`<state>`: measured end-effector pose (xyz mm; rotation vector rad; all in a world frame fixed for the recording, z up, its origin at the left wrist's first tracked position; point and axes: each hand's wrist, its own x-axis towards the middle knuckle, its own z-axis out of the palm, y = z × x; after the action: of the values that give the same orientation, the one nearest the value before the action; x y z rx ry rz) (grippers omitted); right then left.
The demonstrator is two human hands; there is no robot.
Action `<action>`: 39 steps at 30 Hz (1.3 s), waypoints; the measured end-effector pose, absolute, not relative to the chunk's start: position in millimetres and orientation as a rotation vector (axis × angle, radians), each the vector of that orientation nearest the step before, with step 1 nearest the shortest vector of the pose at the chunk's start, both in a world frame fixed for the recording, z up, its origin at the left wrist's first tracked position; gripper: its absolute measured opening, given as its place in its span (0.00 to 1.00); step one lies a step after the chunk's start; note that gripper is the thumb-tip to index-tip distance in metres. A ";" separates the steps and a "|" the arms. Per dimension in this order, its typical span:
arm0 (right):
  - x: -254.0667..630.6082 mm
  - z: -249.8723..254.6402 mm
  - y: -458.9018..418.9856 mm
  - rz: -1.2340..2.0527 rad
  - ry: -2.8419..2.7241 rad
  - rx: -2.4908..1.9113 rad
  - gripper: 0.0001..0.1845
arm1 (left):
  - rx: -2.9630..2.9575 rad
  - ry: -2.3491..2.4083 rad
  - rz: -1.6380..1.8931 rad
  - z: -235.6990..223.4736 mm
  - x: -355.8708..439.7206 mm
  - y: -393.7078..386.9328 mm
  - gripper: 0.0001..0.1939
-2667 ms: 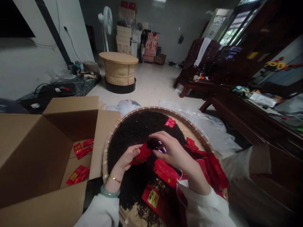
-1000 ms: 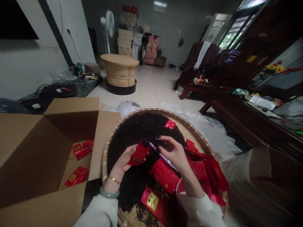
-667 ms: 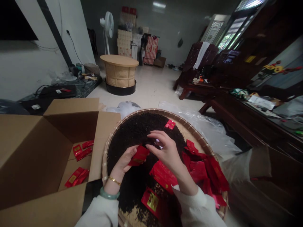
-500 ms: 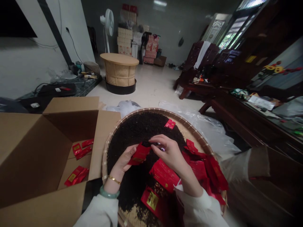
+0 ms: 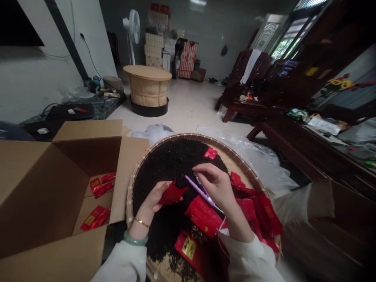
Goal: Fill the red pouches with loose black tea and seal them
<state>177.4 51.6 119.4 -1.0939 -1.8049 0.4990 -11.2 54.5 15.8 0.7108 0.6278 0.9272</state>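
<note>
My left hand (image 5: 160, 194) grips a small red packet (image 5: 172, 193), its top edge turned toward the right. Above the dark loose leaves (image 5: 170, 156), which look like tea, my right hand (image 5: 216, 182) has its thumb and fingers drawn together; whatever is in them is too small to make out. A slim purple tool like a hair straightener (image 5: 200, 191), with a white cord, shows beside and below the right hand. Closer to me, a large red pouch (image 5: 204, 216) and another with a gold label (image 5: 189, 248) lie on the round bamboo tray (image 5: 130, 199).
At left stands an open cardboard box (image 5: 120, 180) with several red packets (image 5: 95, 217) inside. More red pouches (image 5: 267, 213) are heaped at the tray's right. Beyond are plastic sheeting (image 5: 252, 156), a woven drum-shaped stand (image 5: 148, 90), a fan (image 5: 134, 26) and a dark wooden bench (image 5: 282, 137).
My right hand has drawn slightly up and right from the red packet, uncovering the purple tool. The packet in my left hand has tilted, its top now pointing right.
</note>
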 end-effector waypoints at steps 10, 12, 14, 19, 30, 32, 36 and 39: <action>154.5 113.8 37.0 0.555 -2.366 -1.065 0.11 | 0.753 0.657 0.998 19.7 -9.6 54.3 0.31; 154.3 110.2 40.0 0.558 -2.385 -1.087 0.07 | 0.794 0.630 0.940 22.3 -9.5 53.4 0.35; 156.3 106.2 43.7 0.558 -2.378 -1.089 0.12 | 0.840 0.594 0.885 24.9 -8.9 52.1 0.39; 165.0 100.1 50.5 0.611 -2.291 -1.207 0.17 | 0.981 0.629 0.778 28.7 -5.4 49.5 0.35; 168.8 90.9 60.9 0.704 -2.040 -1.366 0.24 | 1.216 0.807 0.776 25.6 2.2 51.2 0.27; 166.5 84.7 63.2 0.768 -1.960 -1.338 0.25 | 1.245 0.837 0.775 24.9 4.1 51.4 0.26; 166.8 75.3 65.3 0.913 -1.677 -1.278 0.23 | 1.258 0.833 0.713 23.9 6.0 50.8 0.20; 170.3 75.3 64.8 0.963 -1.560 -1.299 0.24 | 1.343 0.838 0.681 22.8 6.0 50.6 0.16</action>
<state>170.3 64.8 75.3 -1.2993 -1.5604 0.9626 6.0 50.6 22.8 1.3434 0.8378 0.6809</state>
